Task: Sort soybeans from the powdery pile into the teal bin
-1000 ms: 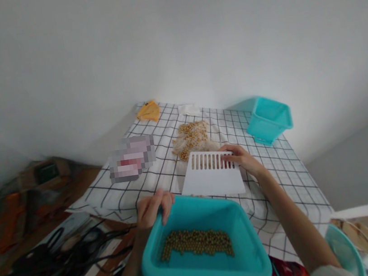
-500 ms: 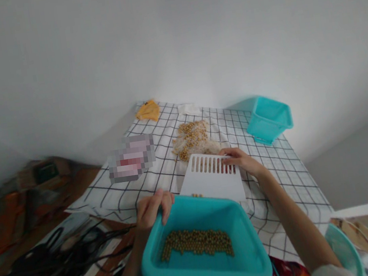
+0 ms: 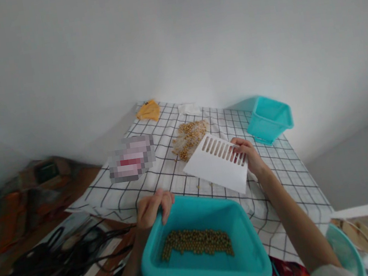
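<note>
My left hand [image 3: 155,208] is closed over the left back corner of the rim of a turquoise plastic bin [image 3: 210,273]. Many small round golden-brown beads [image 3: 197,242] lie on the bin's floor. In my right hand [image 3: 248,155] is a white slotted board [image 3: 217,165], gripped at its far right side, where fingers show through the slots. The board is tilted above the checked tablecloth [image 3: 171,171]. Just beyond its left edge lies a spread pile of golden beads [image 3: 190,135] on the cloth. A few stray beads [image 3: 204,185] sit between board and bin.
A turquoise basket [image 3: 270,119] stands at the back right. Yellow cloth [image 3: 148,111] and white cloth [image 3: 188,109] lie near the wall, with a blurred-out object [image 3: 132,159] at left. Dark cables [image 3: 83,252] clutter the lower left. A red packet [image 3: 285,272] lies by the bin.
My right hand has lifted the slotted board away from the bin's rim, moving it back and to the right and turning it. My left hand and the bin have stayed put.
</note>
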`<act>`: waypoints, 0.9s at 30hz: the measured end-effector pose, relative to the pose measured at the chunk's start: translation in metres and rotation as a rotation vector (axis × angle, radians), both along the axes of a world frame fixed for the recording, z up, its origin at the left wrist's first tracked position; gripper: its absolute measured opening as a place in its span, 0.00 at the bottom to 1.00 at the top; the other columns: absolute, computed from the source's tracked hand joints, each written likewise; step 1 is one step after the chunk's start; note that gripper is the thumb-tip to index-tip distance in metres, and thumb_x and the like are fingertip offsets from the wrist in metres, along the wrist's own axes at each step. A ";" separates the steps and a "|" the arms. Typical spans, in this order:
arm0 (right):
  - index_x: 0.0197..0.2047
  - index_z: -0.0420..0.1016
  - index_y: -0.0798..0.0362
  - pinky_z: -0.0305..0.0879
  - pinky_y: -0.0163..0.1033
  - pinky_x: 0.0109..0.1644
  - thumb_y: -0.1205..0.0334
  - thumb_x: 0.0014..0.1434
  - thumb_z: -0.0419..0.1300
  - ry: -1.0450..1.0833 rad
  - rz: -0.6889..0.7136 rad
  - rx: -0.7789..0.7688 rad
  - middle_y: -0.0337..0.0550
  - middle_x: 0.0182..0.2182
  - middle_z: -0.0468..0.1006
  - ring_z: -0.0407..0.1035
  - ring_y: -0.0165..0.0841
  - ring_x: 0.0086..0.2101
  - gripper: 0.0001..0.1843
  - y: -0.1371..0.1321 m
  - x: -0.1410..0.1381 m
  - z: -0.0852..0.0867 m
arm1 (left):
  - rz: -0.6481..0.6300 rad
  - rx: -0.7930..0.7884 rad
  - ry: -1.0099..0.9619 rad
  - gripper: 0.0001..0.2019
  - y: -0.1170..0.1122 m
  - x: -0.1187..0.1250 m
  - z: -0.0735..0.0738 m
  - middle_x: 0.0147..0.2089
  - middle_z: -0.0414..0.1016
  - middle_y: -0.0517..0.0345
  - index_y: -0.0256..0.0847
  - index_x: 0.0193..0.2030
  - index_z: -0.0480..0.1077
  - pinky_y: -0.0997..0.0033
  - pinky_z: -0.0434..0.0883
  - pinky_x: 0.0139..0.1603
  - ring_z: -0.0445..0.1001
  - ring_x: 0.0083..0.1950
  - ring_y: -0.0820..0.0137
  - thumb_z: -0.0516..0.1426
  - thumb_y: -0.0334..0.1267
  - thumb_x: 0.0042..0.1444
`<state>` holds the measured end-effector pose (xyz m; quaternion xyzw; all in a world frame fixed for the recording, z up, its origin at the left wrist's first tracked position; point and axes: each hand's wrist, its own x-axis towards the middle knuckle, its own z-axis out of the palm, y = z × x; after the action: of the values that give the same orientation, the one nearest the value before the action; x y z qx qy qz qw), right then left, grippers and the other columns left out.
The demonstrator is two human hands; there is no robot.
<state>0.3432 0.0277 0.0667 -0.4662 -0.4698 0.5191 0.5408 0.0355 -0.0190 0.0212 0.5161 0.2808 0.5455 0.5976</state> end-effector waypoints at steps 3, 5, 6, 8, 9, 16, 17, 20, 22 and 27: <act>0.24 0.72 0.52 0.56 0.31 0.18 0.65 0.42 0.59 -0.036 -0.076 0.046 0.35 0.15 0.72 0.64 0.29 0.16 0.02 0.001 0.003 0.001 | -0.018 0.022 -0.004 0.32 0.002 0.000 -0.003 0.11 0.61 0.60 0.41 0.11 0.62 0.60 0.61 0.39 0.59 0.20 0.71 0.45 0.39 0.70; 0.23 0.73 0.52 0.57 0.32 0.19 0.66 0.42 0.59 -0.060 -0.081 0.069 0.35 0.15 0.73 0.65 0.29 0.16 0.02 0.001 0.005 0.001 | -0.013 0.035 -0.013 0.32 0.003 0.000 -0.005 0.11 0.60 0.60 0.41 0.11 0.62 0.59 0.61 0.38 0.59 0.20 0.71 0.46 0.40 0.70; 0.23 0.73 0.52 0.57 0.32 0.19 0.67 0.41 0.59 -0.069 -0.077 0.079 0.35 0.15 0.73 0.65 0.29 0.16 0.03 0.002 0.006 0.001 | -0.008 0.039 -0.018 0.32 0.004 0.000 -0.006 0.11 0.60 0.60 0.42 0.11 0.62 0.59 0.60 0.38 0.59 0.19 0.71 0.46 0.41 0.69; 0.22 0.74 0.53 0.58 0.32 0.20 0.68 0.40 0.59 -0.089 -0.066 0.092 0.35 0.15 0.73 0.65 0.29 0.16 0.03 0.003 0.007 -0.001 | -0.003 0.043 -0.027 0.32 0.004 0.000 -0.008 0.10 0.60 0.61 0.42 0.11 0.62 0.60 0.60 0.37 0.59 0.19 0.70 0.46 0.41 0.69; 0.22 0.73 0.53 0.58 0.32 0.20 0.68 0.40 0.58 -0.099 -0.063 0.097 0.35 0.15 0.73 0.65 0.29 0.16 0.03 0.003 0.007 -0.001 | -0.003 0.044 -0.028 0.31 0.004 0.000 -0.008 0.11 0.60 0.61 0.42 0.11 0.62 0.60 0.60 0.37 0.59 0.19 0.70 0.46 0.40 0.69; 0.21 0.74 0.52 0.56 0.32 0.18 0.66 0.41 0.58 -0.125 -0.133 0.100 0.36 0.14 0.72 0.65 0.29 0.15 0.04 0.004 0.015 0.001 | -0.011 0.059 -0.027 0.32 0.005 0.000 -0.005 0.10 0.61 0.60 0.42 0.11 0.63 0.59 0.60 0.37 0.59 0.19 0.71 0.46 0.41 0.69; 0.21 0.74 0.52 0.56 0.32 0.18 0.67 0.40 0.58 -0.140 -0.124 0.092 0.36 0.14 0.72 0.64 0.29 0.15 0.04 0.003 0.020 0.002 | -0.007 0.058 -0.028 0.32 0.005 0.000 -0.005 0.10 0.61 0.60 0.42 0.11 0.63 0.60 0.60 0.37 0.59 0.19 0.70 0.46 0.41 0.69; 0.21 0.74 0.53 0.55 0.32 0.17 0.67 0.39 0.58 -0.193 -0.092 0.063 0.37 0.15 0.73 0.64 0.29 0.15 0.04 0.000 0.036 0.005 | -0.008 0.060 -0.028 0.32 0.006 0.000 -0.006 0.10 0.60 0.60 0.42 0.10 0.62 0.59 0.60 0.37 0.59 0.19 0.71 0.47 0.41 0.69; 0.21 0.74 0.53 0.55 0.32 0.17 0.67 0.39 0.58 -0.199 -0.105 0.052 0.36 0.15 0.73 0.63 0.29 0.14 0.04 -0.002 0.046 0.005 | -0.010 0.062 -0.028 0.33 0.006 0.000 -0.006 0.09 0.60 0.60 0.42 0.10 0.61 0.59 0.60 0.37 0.59 0.18 0.71 0.47 0.41 0.69; 0.21 0.74 0.53 0.53 0.33 0.17 0.67 0.38 0.57 -0.232 -0.108 0.009 0.37 0.14 0.72 0.62 0.29 0.14 0.05 -0.002 0.051 0.004 | -0.013 0.057 -0.023 0.32 0.006 -0.001 -0.006 0.10 0.61 0.60 0.42 0.10 0.62 0.59 0.61 0.37 0.59 0.19 0.70 0.46 0.41 0.69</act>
<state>0.3944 0.0253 0.0707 -0.5456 -0.5056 0.4296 0.5120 0.0350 -0.0135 0.0147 0.5282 0.2550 0.5554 0.5895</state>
